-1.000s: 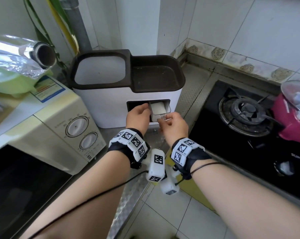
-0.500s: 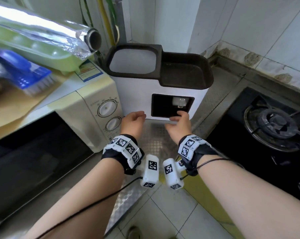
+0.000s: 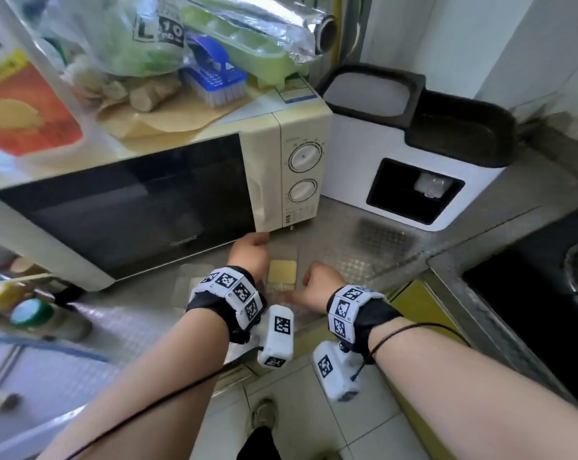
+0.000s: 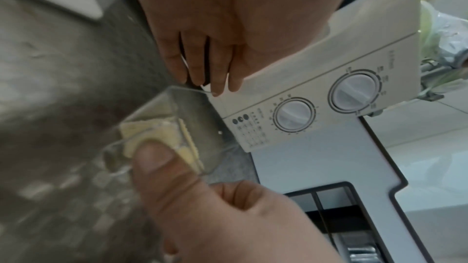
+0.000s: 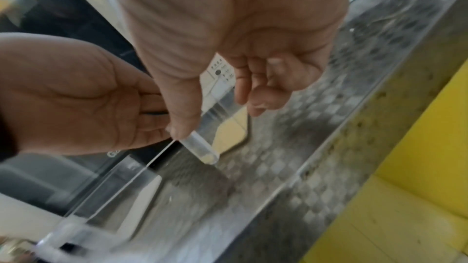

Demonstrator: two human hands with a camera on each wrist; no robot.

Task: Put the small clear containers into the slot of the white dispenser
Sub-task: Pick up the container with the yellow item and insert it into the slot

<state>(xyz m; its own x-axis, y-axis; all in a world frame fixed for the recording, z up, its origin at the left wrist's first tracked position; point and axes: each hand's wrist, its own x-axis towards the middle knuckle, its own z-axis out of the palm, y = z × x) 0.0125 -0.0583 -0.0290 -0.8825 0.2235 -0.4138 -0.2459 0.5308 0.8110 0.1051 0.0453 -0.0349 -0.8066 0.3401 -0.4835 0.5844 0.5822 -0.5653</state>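
Observation:
A small clear container (image 3: pixel 282 272) with yellow contents lies on the steel counter in front of the microwave. My right hand (image 3: pixel 314 282) pinches its near end, the thumb (image 4: pixel 157 159) pressing on top beside the clear tab (image 5: pixel 201 148). Straight fingers of my left hand (image 3: pixel 249 252) touch its far rim (image 4: pixel 210 89). Another clear container (image 3: pixel 194 280) lies just left of my left wrist. The white dispenser (image 3: pixel 357 167) stands at the right; in its dark slot (image 3: pixel 400 194) sits one clear container (image 3: pixel 432 186).
A cream microwave (image 3: pixel 300 174) stands close behind my hands, with a blue brush (image 3: pixel 214 83), a green tray, foil and bags on top. A black gas stove (image 3: pixel 546 293) lies to the right. Jars (image 3: pixel 28 312) stand at the left. The counter edge is right under my wrists.
Both hands have left the dispenser slot and come down left to the counter by the microwave. A clear container stays in the slot. My right hand now pinches the yellow-filled container.

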